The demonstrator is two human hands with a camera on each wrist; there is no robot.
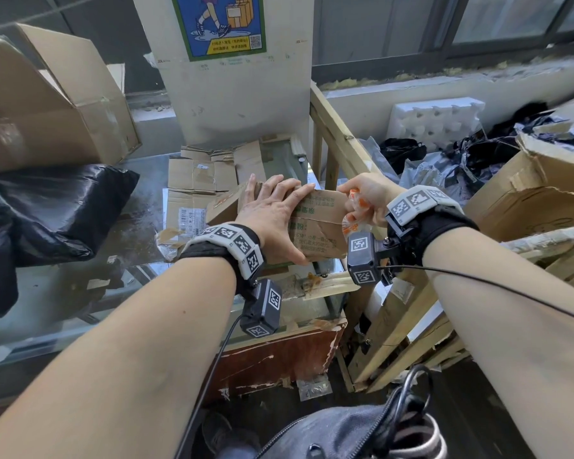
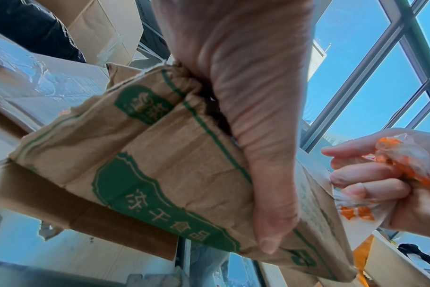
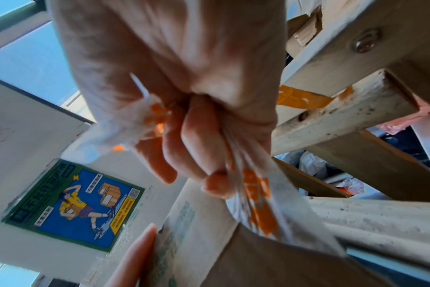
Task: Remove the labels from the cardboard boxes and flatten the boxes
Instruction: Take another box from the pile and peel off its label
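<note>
My left hand (image 1: 272, 210) grips a small brown cardboard box (image 1: 315, 226) printed in green, fingers spread over its top and thumb pressed on the near side. The left wrist view shows the box (image 2: 160, 165) crushed and creased under that hand (image 2: 246, 97). My right hand (image 1: 368, 197) is fisted at the box's right end around a strip of clear tape (image 1: 353, 223) with orange print. In the right wrist view the tape (image 3: 258, 203) runs taut from the fist (image 3: 184, 116) down to the box (image 3: 233, 252).
Flattened cardboard (image 1: 196, 183) lies on the glass-topped table behind the box. A black bag (image 1: 57, 207) and a big box (image 1: 47, 111) stand at left. A wooden frame (image 1: 345, 144), white foam (image 1: 434, 120) and another torn box (image 1: 544, 193) crowd the right.
</note>
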